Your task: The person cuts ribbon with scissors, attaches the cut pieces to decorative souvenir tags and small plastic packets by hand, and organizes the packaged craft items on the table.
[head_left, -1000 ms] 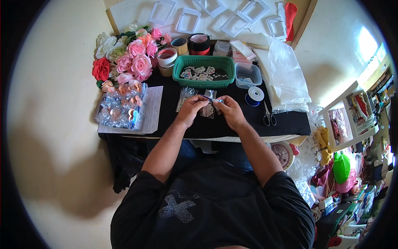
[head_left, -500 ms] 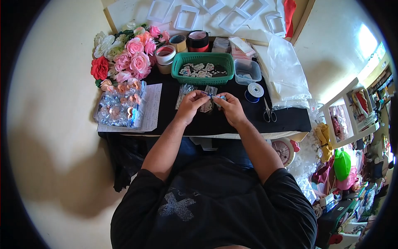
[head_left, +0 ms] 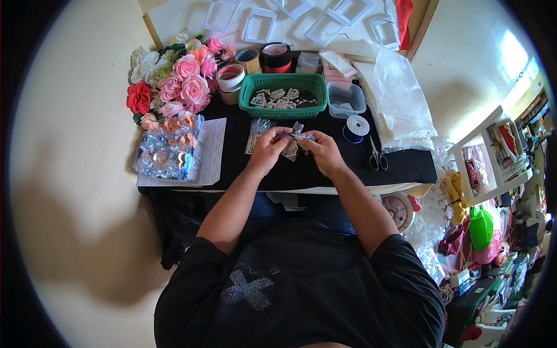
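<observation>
Close together over the black-covered table, my left hand (head_left: 268,149) and my right hand (head_left: 324,153) both have their fingers pinched. A thin blue ribbon (head_left: 284,133) runs between the fingertips. Beside my right fingertips is a small pale-blue piece (head_left: 310,137), partly hidden by the fingers. Under and behind the hands lie clear plastic packets (head_left: 290,149) with printed pieces inside. More clear packets (head_left: 255,134) lie just left of them. To the right stands a spool of blue ribbon (head_left: 355,129), with scissors (head_left: 378,158) below it.
A green basket (head_left: 283,114) holds printed cutouts, next to a clear plastic tub (head_left: 347,110). Tape rolls (head_left: 231,76) and artificial flowers (head_left: 188,81) fill the back left. Wrapped items with copper discs (head_left: 165,148) sit on papers (head_left: 213,151). Plastic bags (head_left: 400,104) lie right.
Both hands stay over the same spot. The blue ribbon now stretches more visibly from my left fingertips toward the right, and the fingers have shifted slightly.
</observation>
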Demonstrator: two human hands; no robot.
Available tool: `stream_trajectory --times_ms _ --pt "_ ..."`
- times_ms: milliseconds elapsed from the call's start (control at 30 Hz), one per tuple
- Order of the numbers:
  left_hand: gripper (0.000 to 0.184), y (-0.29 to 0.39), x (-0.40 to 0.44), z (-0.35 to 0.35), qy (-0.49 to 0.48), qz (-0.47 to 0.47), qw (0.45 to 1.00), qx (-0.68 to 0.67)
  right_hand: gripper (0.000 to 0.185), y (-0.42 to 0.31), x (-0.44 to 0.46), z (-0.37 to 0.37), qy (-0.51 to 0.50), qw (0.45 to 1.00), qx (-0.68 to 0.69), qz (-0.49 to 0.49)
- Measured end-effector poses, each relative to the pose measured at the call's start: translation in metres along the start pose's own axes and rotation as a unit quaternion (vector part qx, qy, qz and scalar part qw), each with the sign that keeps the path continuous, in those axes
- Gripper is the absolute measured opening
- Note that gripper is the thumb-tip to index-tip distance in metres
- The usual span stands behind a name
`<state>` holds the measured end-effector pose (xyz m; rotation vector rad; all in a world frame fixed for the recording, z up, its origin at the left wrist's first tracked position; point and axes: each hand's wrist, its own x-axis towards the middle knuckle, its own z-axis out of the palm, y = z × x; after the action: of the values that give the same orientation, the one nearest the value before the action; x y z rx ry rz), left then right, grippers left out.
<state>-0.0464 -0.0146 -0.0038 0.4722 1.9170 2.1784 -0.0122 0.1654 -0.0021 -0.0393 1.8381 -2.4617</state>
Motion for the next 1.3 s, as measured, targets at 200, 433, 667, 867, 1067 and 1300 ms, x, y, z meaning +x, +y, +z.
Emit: stream_trajectory --times_ms 200,433,667,867,1067,1300 --pt "0.014 -0.0022 0.0027 -0.0037 -0.014 0.003 1.000 -0.022 0.019 0.0000 0.0003 0.0021 0.029 0.999 -0.021 0.001" --pt "0.017 -0.0035 0.0006 -0.0057 -0.036 -0.017 0.999 -0.031 0.020 -0.0011 -0.0011 0.0026 0.017 1.000 -0.018 -0.010" --pt "0.018 -0.0006 -0.0003 -0.0078 -0.051 -0.032 0.996 -0.067 0.021 -0.0001 -0.0003 0.0020 0.008 0.999 -0.042 -0.007" --pt "0.022 -0.0032 0.0016 -0.0079 -0.050 -0.001 0.999 -0.020 0.023 -0.0002 -0.0009 0.0018 0.000 0.999 -0.033 0.004" --pt "0.022 -0.0023 0.0013 -0.0086 -0.061 -0.003 0.998 -0.029 0.023 0.0003 -0.0008 0.0021 0.003 0.999 -0.044 -0.003" --pt "0.021 -0.0031 0.0023 -0.0086 -0.075 -0.031 0.994 -0.070 0.021 -0.0001 -0.0015 0.0031 0.001 0.998 -0.059 -0.009"
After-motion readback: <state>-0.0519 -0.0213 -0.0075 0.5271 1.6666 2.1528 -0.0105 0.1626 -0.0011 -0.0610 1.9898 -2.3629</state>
